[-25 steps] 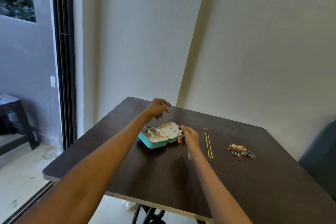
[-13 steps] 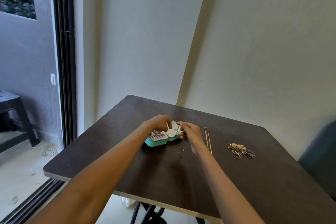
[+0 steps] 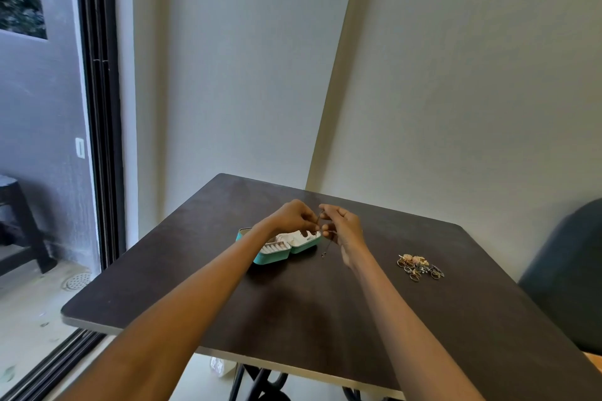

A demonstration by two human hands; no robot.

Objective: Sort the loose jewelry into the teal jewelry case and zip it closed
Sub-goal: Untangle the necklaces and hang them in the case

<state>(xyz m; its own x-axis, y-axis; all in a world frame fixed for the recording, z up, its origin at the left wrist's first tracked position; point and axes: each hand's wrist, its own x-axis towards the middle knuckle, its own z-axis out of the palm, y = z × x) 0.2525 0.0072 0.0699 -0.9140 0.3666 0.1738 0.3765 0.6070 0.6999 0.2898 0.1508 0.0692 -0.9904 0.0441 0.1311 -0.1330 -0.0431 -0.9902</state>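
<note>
A: What is on the far left?
B: A glass door (image 3: 97, 140) with a dark frame, and a dark stool (image 3: 16, 221) outside it.

A: And on the tabletop (image 3: 293, 303)?
B: The teal case (image 3: 277, 249) lies open there, left of the middle. Its pale inside shows small compartments.

A: Where are the hands?
B: Both are above the case, fingertips nearly touching. The left hand (image 3: 291, 216) has its fingers curled and pinches the upper part of a thin chain (image 3: 326, 246). The right hand (image 3: 342, 226) is just beside it and also pinches the chain. The lower end of the chain hangs down at the right edge of the case; I cannot tell if it touches the tabletop.

A: What is further right?
B: A small pile of rings (image 3: 419, 267), well apart from the case. At the right edge stands a dark chair (image 3: 570, 270).
</note>
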